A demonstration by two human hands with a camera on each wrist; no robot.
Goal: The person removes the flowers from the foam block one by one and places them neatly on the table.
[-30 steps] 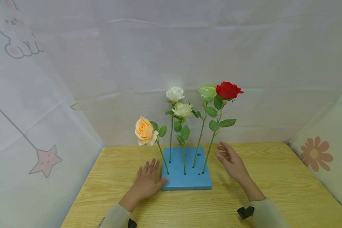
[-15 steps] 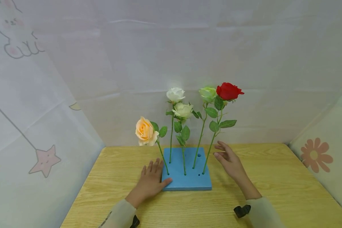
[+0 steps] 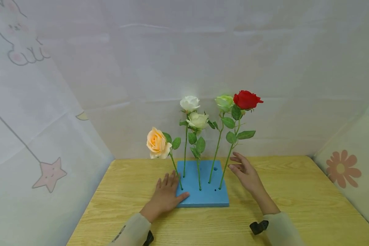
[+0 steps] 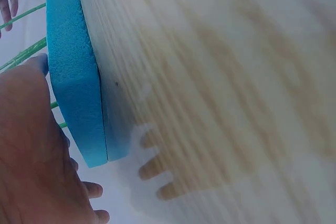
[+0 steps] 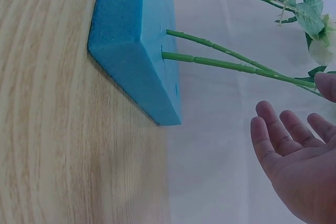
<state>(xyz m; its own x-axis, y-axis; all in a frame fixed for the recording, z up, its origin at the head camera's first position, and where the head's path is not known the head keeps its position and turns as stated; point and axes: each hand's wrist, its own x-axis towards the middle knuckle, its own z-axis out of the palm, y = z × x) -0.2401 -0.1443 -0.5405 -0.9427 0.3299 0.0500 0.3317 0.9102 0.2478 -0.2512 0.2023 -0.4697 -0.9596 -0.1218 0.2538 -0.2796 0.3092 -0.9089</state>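
Note:
Several roses stand with their stems in holes of a blue foam block (image 3: 203,201): a peach rose (image 3: 156,141) leaning left, a white rose (image 3: 189,103), a cream rose (image 3: 198,120), a pale green rose (image 3: 224,103) and a red rose (image 3: 247,100) at the right. My left hand (image 3: 165,196) lies at the block's left side, fingers spread, thumb over its front left corner. Just right of the red rose's stem, my right hand (image 3: 247,176) is raised with loosely bent fingers. In the right wrist view its fingers (image 5: 281,140) hold nothing.
Under the block is a wood-grain table (image 3: 203,225). Pale cloth walls (image 3: 141,68) with printed figures stand behind it and at both sides. A larger hole (image 3: 215,168) and a small hole (image 3: 215,190) show in the block without stems.
My left hand has slid to the right, its thumb reaching further over the block's corner. My right hand has drifted slightly left, closer to the red rose's stem. The roses stay in place.

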